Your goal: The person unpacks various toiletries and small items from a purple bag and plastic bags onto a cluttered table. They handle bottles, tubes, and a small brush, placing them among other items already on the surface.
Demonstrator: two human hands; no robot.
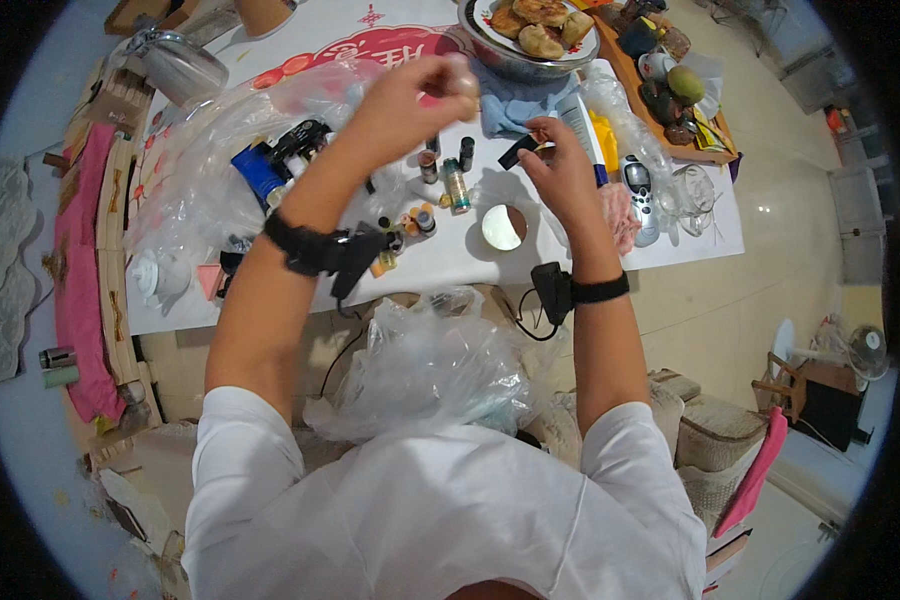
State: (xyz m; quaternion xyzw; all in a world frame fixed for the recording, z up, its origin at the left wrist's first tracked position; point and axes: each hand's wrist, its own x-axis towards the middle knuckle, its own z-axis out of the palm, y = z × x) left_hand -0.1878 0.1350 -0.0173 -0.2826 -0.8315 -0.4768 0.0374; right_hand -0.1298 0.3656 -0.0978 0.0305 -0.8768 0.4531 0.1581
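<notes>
My left hand (439, 94) is raised above the table and blurred; its fingers are curled, and I cannot tell whether anything is in them. My right hand (559, 165) grips a small black rectangular object (519, 152) between thumb and fingers. Below the hands stand a small bottle with a gold and teal label (456, 186), a dark-capped little bottle (428, 166) and a black cylinder (466, 153). Nearer to me sits a round, shiny-topped disc (502, 227). Several other tiny bottles (424, 222) cluster to its left.
Clear plastic bags (195, 172) with a blue tube (258, 174) cover the left side. At the back is a bowl (529, 64) under a plate of browned cakes. A wooden tray (712, 150), cordless handset (639, 199) and glass mug (694, 195) lie right. Another plastic bag (442, 360) bulges before me.
</notes>
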